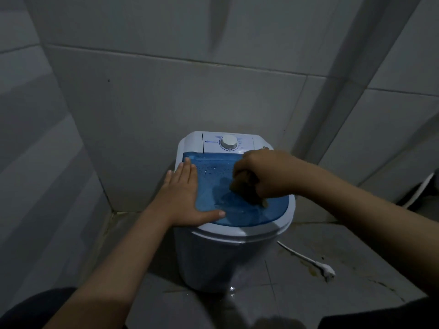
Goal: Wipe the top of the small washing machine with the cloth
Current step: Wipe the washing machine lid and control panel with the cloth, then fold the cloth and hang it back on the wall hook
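A small white washing machine (pixel 213 257) stands on the floor against the tiled wall. Its blue see-through lid (pixel 213 184) is speckled with water drops, and a white dial (pixel 229 141) sits on the panel behind it. My left hand (pixel 183 198) lies flat and open on the lid's left edge, thumb along the front rim. My right hand (pixel 266 174) is closed around a dark bunched cloth (pixel 247 188), which presses on the right half of the lid.
Grey tiled walls close in behind and on the left, forming a corner. A white power cord with its plug (pixel 326 270) lies on the stained floor tiles at the right. A dark object with a white edge (pixel 422 188) sits at the far right.
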A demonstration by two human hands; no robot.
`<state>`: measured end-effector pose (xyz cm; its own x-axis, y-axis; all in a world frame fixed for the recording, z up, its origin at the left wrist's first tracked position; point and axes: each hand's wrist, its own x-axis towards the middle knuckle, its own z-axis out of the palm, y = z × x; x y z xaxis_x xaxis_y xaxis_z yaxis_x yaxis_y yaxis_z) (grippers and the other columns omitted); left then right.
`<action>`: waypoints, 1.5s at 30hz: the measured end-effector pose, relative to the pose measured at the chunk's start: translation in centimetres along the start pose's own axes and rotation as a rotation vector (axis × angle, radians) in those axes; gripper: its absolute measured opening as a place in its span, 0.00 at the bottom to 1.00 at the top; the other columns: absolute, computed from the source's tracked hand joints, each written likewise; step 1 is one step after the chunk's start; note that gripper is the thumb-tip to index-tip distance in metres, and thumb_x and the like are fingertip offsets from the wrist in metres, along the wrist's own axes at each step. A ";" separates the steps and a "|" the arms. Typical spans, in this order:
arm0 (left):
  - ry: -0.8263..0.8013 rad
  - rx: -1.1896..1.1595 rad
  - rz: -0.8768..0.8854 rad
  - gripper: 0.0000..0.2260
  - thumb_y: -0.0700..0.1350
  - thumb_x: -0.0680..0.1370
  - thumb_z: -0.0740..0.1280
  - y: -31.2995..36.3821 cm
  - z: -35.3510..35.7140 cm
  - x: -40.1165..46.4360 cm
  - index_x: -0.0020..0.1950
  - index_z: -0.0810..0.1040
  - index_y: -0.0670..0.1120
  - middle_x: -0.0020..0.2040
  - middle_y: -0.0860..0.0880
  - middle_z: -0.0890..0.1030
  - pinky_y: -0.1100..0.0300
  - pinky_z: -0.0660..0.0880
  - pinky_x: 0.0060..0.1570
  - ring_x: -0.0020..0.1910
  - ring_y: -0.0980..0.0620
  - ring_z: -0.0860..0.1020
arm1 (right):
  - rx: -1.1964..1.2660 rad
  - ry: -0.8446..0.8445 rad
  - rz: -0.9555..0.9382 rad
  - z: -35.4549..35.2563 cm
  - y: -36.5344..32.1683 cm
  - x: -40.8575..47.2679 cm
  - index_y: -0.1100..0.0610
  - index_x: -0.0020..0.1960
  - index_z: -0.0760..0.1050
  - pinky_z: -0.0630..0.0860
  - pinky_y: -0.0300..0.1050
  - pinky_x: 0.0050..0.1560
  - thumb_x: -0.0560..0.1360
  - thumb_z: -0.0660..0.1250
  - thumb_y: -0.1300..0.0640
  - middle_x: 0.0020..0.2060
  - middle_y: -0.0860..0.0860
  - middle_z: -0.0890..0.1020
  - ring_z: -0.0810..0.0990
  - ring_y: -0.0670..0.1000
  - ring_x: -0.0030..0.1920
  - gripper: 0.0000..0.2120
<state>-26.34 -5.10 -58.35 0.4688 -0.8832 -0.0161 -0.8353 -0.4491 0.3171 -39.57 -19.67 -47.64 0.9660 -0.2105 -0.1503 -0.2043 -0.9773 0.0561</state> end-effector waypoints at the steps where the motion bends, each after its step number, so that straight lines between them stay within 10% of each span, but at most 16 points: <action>1: 0.006 -0.030 0.008 0.65 0.83 0.52 0.47 0.1 0.0 0.0 0.76 0.35 0.43 0.76 0.43 0.33 0.49 0.34 0.70 0.76 0.47 0.36 | 0.152 0.071 0.033 0.2 0.5 -0.4 0.49 0.54 0.76 0.76 0.48 0.45 0.67 0.67 0.62 0.48 0.51 0.80 0.77 0.53 0.49 0.17; 5: 0.156 -0.309 0.087 0.50 0.70 0.63 0.64 2.0 -0.9 0.2 0.77 0.50 0.49 0.79 0.47 0.48 0.49 0.37 0.73 0.77 0.50 0.48 | 0.631 0.395 0.111 1.8 1.4 -1.1 0.53 0.50 0.74 0.76 0.45 0.41 0.69 0.71 0.61 0.42 0.50 0.79 0.78 0.51 0.43 0.12; 10: 0.308 -0.859 0.094 0.18 0.36 0.72 0.71 4.6 -1.9 0.5 0.57 0.75 0.53 0.55 0.55 0.78 0.59 0.73 0.60 0.56 0.57 0.77 | 1.258 0.412 0.186 3.3 2.1 -0.2 0.57 0.48 0.74 0.79 0.46 0.42 0.69 0.73 0.62 0.42 0.54 0.80 0.80 0.51 0.43 0.11; 14: 0.389 -1.161 -0.018 0.13 0.34 0.72 0.69 5.1 -2.5 0.6 0.50 0.76 0.50 0.50 0.48 0.82 0.66 0.78 0.44 0.47 0.56 0.82 | 1.289 0.533 0.268 3.9 2.0 0.9 0.57 0.56 0.71 0.82 0.56 0.50 0.68 0.73 0.56 0.52 0.54 0.78 0.80 0.56 0.52 0.19; 20: 0.421 -1.447 -0.175 0.10 0.37 0.75 0.66 4.7 -3.5 1.3 0.55 0.77 0.46 0.45 0.47 0.85 0.58 0.81 0.46 0.46 0.49 0.84 | 1.179 0.617 -0.025 3.4 2.2 2.1 0.54 0.56 0.75 0.79 0.44 0.56 0.74 0.67 0.59 0.51 0.46 0.80 0.80 0.47 0.53 0.11; 29: 0.459 -1.313 -0.017 0.16 0.51 0.73 0.62 3.7 -4.4 4.0 0.58 0.80 0.51 0.49 0.47 0.85 0.58 0.78 0.53 0.52 0.52 0.82 | 1.261 0.390 -0.160 3.1 3.8 4.9 0.53 0.54 0.75 0.78 0.40 0.55 0.65 0.72 0.48 0.46 0.44 0.83 0.82 0.45 0.51 0.20; 38: 0.274 -0.996 -0.044 0.32 0.54 0.64 0.76 4.2 -12.4 9.8 0.67 0.73 0.52 0.58 0.48 0.73 0.65 0.75 0.55 0.57 0.58 0.75 | 1.464 0.373 0.187 -5.3 6.5 8.5 0.61 0.52 0.77 0.81 0.50 0.52 0.76 0.62 0.65 0.47 0.58 0.84 0.83 0.54 0.47 0.08; 45: 0.197 -1.082 -0.149 0.18 0.30 0.73 0.68 9.8 -27.9 8.8 0.60 0.77 0.44 0.47 0.56 0.85 0.70 0.75 0.47 0.47 0.63 0.81 | 1.712 0.234 0.438 -20.5 8.9 5.3 0.57 0.43 0.77 0.81 0.48 0.38 0.76 0.59 0.67 0.38 0.56 0.81 0.82 0.54 0.38 0.10</action>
<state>-22.42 -13.54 -28.90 0.6611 -0.7503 -0.0025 -0.1200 -0.1091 0.9868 -33.07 -29.00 -27.71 0.7700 -0.5785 -0.2692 -0.2008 0.1807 -0.9628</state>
